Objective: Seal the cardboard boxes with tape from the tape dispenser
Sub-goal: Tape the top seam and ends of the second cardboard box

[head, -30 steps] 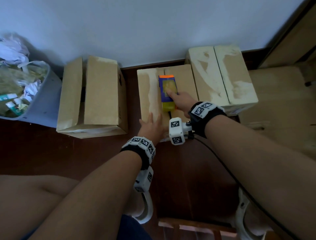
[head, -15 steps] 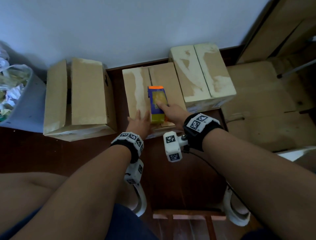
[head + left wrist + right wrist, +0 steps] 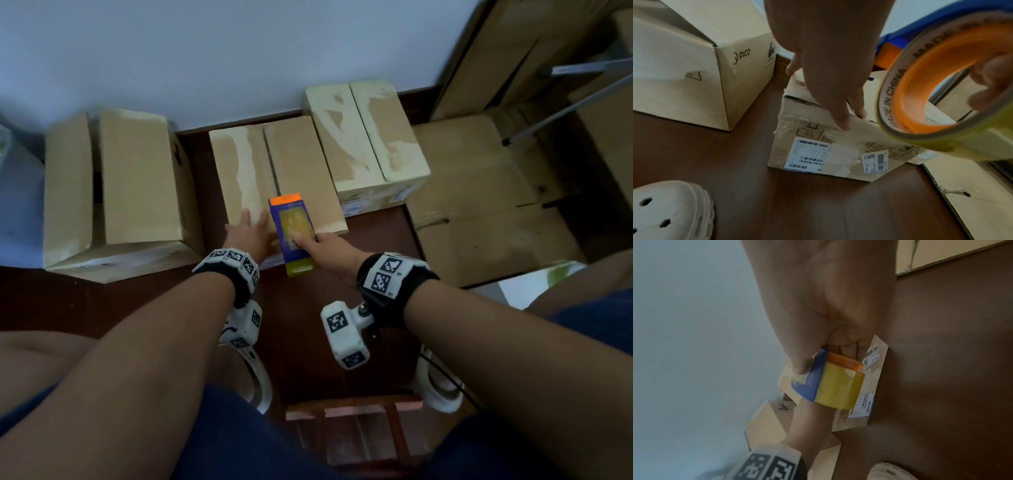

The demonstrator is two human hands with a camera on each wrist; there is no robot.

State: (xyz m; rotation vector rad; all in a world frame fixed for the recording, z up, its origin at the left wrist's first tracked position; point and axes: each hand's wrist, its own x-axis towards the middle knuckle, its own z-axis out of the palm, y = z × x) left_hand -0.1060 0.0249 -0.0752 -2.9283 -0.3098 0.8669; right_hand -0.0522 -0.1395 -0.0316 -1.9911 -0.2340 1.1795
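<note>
Nearest to me, on the dark brown wooden floor (image 3: 301,329), is my white perforated clog (image 3: 670,209), beside a flattened sheet of cardboard (image 3: 486,219) lying to the right. My right hand (image 3: 330,248) grips the blue and orange tape dispenser with its roll of yellowish tape (image 3: 294,236): my thumb lies on top of it and my fingers (image 3: 990,78) curl through the orange core. The dispenser rests at the near edge of the middle brown cardboard box (image 3: 298,164), over the seam between its two top flaps, its roll end overhanging the front face. My left hand (image 3: 251,231) lies flat just to the left of the dispenser, fingers straight and spread, pressing down the left flap, with my thumb over the front edge. That box carries white barcode labels (image 3: 807,154) on its front. To the left stands a larger cardboard box printed PICO (image 3: 113,185), its flaps not quite meeting. To the right, farther back against the pale wall (image 3: 239,51), sits a third cardboard box (image 3: 366,137) with torn pale patches on its top.
</note>
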